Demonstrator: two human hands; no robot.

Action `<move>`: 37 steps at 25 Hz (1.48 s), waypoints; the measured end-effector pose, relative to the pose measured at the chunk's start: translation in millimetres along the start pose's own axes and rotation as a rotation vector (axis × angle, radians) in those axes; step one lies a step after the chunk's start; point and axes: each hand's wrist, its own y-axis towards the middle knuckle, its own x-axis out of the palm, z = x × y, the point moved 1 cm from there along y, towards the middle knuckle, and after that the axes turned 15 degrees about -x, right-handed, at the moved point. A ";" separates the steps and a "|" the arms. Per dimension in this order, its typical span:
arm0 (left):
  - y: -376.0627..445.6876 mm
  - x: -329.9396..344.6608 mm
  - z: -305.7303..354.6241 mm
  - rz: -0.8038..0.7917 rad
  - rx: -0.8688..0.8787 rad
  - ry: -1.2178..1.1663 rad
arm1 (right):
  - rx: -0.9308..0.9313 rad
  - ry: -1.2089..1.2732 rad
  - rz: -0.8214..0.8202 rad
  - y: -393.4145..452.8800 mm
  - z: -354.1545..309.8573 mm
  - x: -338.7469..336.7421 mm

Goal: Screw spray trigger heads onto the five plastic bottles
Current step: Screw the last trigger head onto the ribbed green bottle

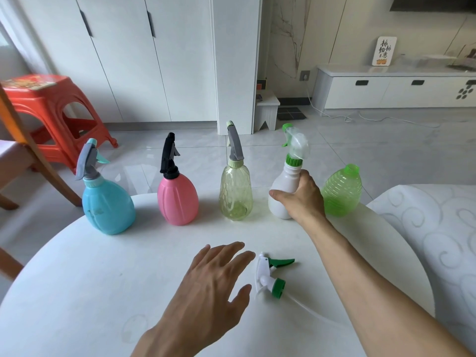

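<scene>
Five bottles stand in a row along the far edge of the round white table (77,292). The blue bottle (108,204), the pink bottle (177,199) and the clear yellow-green bottle (235,191) each carry a trigger head. My right hand (300,197) grips the white bottle (282,186), which has a clear trigger head with a green collar (296,145). The green ribbed bottle (341,191) at the far right stands with a bare neck. A loose white-and-green trigger head (270,276) lies on the table, just right of my left hand (216,279), which hovers open.
An orange plastic stool (51,112) and a wooden chair frame (31,150) stand left of the table. A patterned white cushion (432,228) borders the table on the right. White cabinets and a low TV unit (386,91) line the far walls.
</scene>
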 end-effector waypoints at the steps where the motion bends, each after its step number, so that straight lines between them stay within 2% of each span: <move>1: -0.1 0.0 0.0 0.003 0.002 0.004 | -0.007 -0.007 0.009 -0.7 -0.2 1.2; 5: -0.7 -0.5 -1.2 0.001 -0.005 0.015 | -0.011 -0.012 -0.011 -3.2 1.0 3.3; 8: -0.9 -0.9 -1.9 0.006 -0.001 0.018 | 0.017 0.077 -0.056 -3.8 -4.2 -12.2; 14: 6.0 1.6 6.5 0.006 0.020 0.016 | -0.077 0.131 0.056 -6.8 -13.2 -77.6; 16: 5.5 3.0 10.6 0.003 0.031 0.020 | -0.149 0.105 0.148 -8.7 -9.1 -91.9; 19: 4.2 4.3 12.0 -0.001 0.037 0.024 | -0.174 -0.101 0.417 -3.5 3.9 -98.4; 20: 3.1 4.4 11.7 -0.005 0.038 0.027 | -0.150 -0.190 0.414 -2.4 11.0 -95.3; 23: -0.4 6.5 10.0 -0.016 0.056 0.054 | -0.080 -0.344 0.166 -3.9 41.1 -78.5; 24: -0.9 8.3 8.2 -0.018 0.059 0.059 | -0.075 -0.352 0.130 -3.6 49.2 -75.0; 28: 1.4 11.8 2.7 -0.005 0.050 0.055 | -0.110 -0.216 0.295 3.4 55.3 -71.4; 32: 1.8 12.2 4.0 0.005 0.063 0.045 | -0.058 -0.195 0.350 0.3 46.5 -78.5; 37: 2.9 -1.7 10.0 0.058 -0.007 0.005 | -0.023 -0.013 0.568 -18.5 22.2 -130.6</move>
